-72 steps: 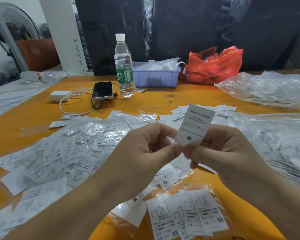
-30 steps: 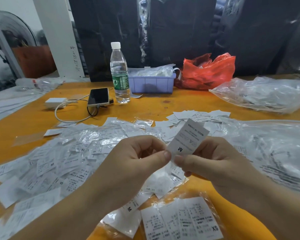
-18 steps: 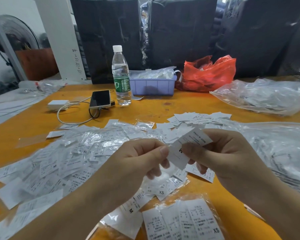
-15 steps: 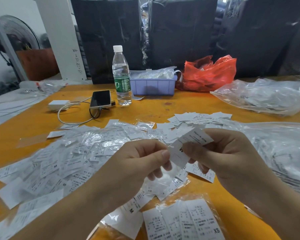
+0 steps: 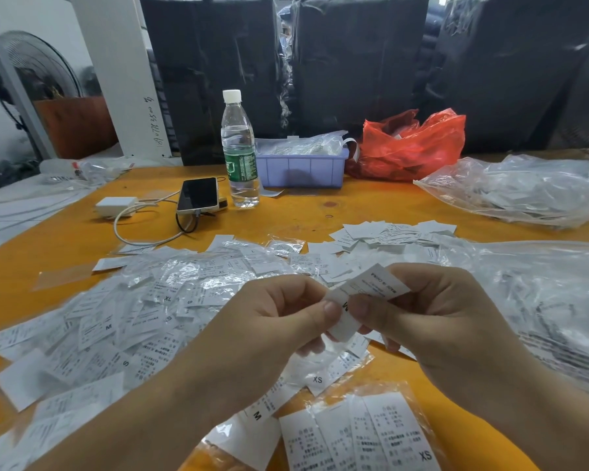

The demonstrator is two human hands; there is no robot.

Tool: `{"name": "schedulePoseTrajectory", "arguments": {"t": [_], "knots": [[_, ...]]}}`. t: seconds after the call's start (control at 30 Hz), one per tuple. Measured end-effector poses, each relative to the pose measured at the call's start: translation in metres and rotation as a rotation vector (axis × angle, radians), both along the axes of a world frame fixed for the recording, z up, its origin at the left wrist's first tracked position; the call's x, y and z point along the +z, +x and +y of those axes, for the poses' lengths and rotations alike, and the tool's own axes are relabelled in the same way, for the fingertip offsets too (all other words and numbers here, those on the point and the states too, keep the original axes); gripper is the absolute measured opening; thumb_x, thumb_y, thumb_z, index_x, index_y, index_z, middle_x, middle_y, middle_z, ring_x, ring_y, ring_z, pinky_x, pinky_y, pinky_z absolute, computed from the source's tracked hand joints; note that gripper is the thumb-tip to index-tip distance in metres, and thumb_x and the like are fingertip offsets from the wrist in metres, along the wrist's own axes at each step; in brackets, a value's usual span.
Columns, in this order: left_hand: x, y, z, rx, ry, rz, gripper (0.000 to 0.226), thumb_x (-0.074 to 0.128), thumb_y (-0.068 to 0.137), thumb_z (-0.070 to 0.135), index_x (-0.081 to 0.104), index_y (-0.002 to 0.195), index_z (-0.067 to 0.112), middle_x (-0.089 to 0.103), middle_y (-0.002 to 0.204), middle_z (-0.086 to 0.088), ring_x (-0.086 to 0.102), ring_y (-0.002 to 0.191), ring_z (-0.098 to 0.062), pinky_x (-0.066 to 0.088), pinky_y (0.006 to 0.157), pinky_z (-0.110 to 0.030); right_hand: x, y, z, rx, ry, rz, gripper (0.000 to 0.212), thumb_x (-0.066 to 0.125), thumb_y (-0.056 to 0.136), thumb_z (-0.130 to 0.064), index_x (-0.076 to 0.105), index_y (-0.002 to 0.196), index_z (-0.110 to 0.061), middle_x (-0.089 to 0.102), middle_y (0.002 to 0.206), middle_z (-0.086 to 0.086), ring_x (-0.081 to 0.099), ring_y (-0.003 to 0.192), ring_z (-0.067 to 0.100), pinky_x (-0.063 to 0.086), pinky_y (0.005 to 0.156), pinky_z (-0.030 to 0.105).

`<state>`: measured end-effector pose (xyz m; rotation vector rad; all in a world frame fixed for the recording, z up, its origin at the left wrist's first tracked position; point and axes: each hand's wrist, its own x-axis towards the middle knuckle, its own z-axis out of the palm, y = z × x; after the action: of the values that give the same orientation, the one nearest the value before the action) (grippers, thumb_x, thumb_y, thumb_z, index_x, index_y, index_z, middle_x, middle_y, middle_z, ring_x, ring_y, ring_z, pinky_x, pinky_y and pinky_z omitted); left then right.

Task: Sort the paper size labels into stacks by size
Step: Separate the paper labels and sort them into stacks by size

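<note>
Above desk [image 5: 320, 205], left hand [image 5: 262, 331] and right hand [image 5: 439, 321] both pinching M label [image 5: 364, 297]; thumbs covering size letter, risking misread; thin paper likely slipping, dropping into unsorted pile [image 5: 123, 317].

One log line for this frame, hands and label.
phase: sorting | left hand: pinches M label | right hand: pinches same label | label: held above pile

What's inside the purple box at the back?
The purple box holds a crinkly clear plastic bag that sticks out over the rim. What lies beneath it is hidden by the wall.
</note>
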<state>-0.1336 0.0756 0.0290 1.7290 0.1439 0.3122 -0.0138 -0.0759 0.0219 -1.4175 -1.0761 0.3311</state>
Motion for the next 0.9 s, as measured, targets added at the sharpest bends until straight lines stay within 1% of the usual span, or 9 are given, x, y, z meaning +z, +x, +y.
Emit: {"name": "schedulePoseTrajectory", "arguments": {"t": [0.1, 0.23, 0.37, 0.47, 0.53, 0.57, 0.63, 0.73, 0.9], "knots": [[-0.0005, 0.0008, -0.0014, 0.003, -0.017, 0.006, 0.018, 0.067, 0.076, 0.030, 0.075, 0.084, 0.015, 0.069, 0.073, -0.004, 0.059, 0.061, -0.008, 0.049, 0.060, -0.018, -0.0006, -0.0002, -0.0001, 0.016, -0.014, 0.015, 0.010, 0.072, 0.076, -0.027, 0.079, 0.082, -0.023, 0.071, 0.074, 0.013, 0.050, 0.053, 0.017, 0.041, 0.050, 0.029], [-0.0006, 0.0007, -0.0018, -0.023, -0.017, 0.021, 0.014, 0.069, 0.075, 0.026, 0.074, 0.083, 0.016, 0.071, 0.076, -0.006, 0.059, 0.063, -0.010, 0.048, 0.061, -0.020, -0.0023, -0.0015, 0.0008, -0.026, 0.033, 0.011, 0.008, 0.072, 0.077, -0.026, 0.079, 0.079, -0.024, 0.068, 0.071, 0.016, 0.047, 0.052, 0.018, 0.040, 0.050, 0.032], [0.0006, 0.0003, -0.0017, -0.009, -0.034, 0.003, 0.011, 0.069, 0.076, 0.025, 0.075, 0.081, 0.016, 0.071, 0.074, -0.003, 0.059, 0.061, -0.008, 0.049, 0.060, -0.019, -0.0016, -0.0045, 0.0017, 0.034, 0.037, 0.061, 0.008, 0.074, 0.076, -0.025, 0.077, 0.083, -0.028, 0.070, 0.070, 0.005, 0.053, 0.053, 0.009, 0.045, 0.050, 0.026], [0.0004, -0.0001, -0.0009, 0.048, -0.060, -0.023, 0.011, 0.069, 0.076, 0.028, 0.076, 0.079, 0.021, 0.070, 0.072, -0.001, 0.060, 0.062, -0.008, 0.050, 0.061, -0.019, -0.0030, -0.0042, 0.0022, 0.109, -0.001, 0.168, 0.030, 0.080, 0.065, -0.035, 0.069, 0.093, -0.033, 0.073, 0.081, 0.008, 0.059, 0.062, 0.015, 0.048, 0.053, 0.026], [-0.0001, -0.0004, -0.0002, 0.097, -0.069, -0.036, 0.014, 0.070, 0.074, 0.033, 0.076, 0.080, 0.023, 0.071, 0.073, -0.003, 0.062, 0.064, -0.010, 0.051, 0.063, -0.021, -0.0041, -0.0043, 0.0031, 0.111, -0.046, 0.203, 0.043, 0.082, 0.059, -0.037, 0.065, 0.099, -0.032, 0.071, 0.080, 0.006, 0.058, 0.065, 0.021, 0.047, 0.055, 0.028], [-0.0004, -0.0002, -0.0007, 0.112, -0.064, -0.039, 0.016, 0.070, 0.073, 0.036, 0.076, 0.081, 0.024, 0.072, 0.075, -0.003, 0.063, 0.067, -0.010, 0.052, 0.063, -0.021, -0.0042, -0.0048, 0.0032, 0.114, -0.066, 0.210, 0.043, 0.082, 0.058, -0.037, 0.066, 0.098, -0.029, 0.070, 0.077, 0.005, 0.057, 0.065, 0.023, 0.047, 0.055, 0.029], [-0.0007, 0.0007, -0.0020, 0.129, -0.068, -0.041, 0.018, 0.070, 0.072, 0.040, 0.076, 0.080, 0.025, 0.072, 0.076, 0.001, 0.063, 0.069, -0.008, 0.050, 0.063, -0.018, -0.0046, -0.0060, 0.0028, 0.115, -0.105, 0.169, 0.031, 0.080, 0.063, -0.036, 0.070, 0.089, -0.023, 0.067, 0.074, 0.004, 0.055, 0.065, 0.021, 0.046, 0.057, 0.031], [-0.0003, 0.0016, -0.0032, 0.137, -0.084, -0.029, 0.016, 0.070, 0.071, 0.040, 0.076, 0.079, 0.028, 0.070, 0.072, 0.008, 0.060, 0.067, -0.004, 0.048, 0.061, -0.016, -0.0048, -0.0074, 0.0028, 0.095, -0.137, 0.127, 0.016, 0.074, 0.072, -0.030, 0.073, 0.081, -0.017, 0.066, 0.072, 0.012, 0.054, 0.059, 0.016, 0.046, 0.058, 0.030], [0.0007, 0.0002, -0.0024, 0.134, -0.076, -0.038, 0.017, 0.072, 0.071, 0.039, 0.077, 0.080, 0.026, 0.071, 0.076, 0.000, 0.059, 0.063, -0.006, 0.048, 0.061, -0.019, -0.0032, -0.0047, 0.0035, 0.056, -0.122, 0.154, 0.015, 0.070, 0.075, -0.028, 0.073, 0.076, -0.013, 0.067, 0.066, 0.007, 0.054, 0.055, 0.015, 0.045, 0.055, 0.028]]}}
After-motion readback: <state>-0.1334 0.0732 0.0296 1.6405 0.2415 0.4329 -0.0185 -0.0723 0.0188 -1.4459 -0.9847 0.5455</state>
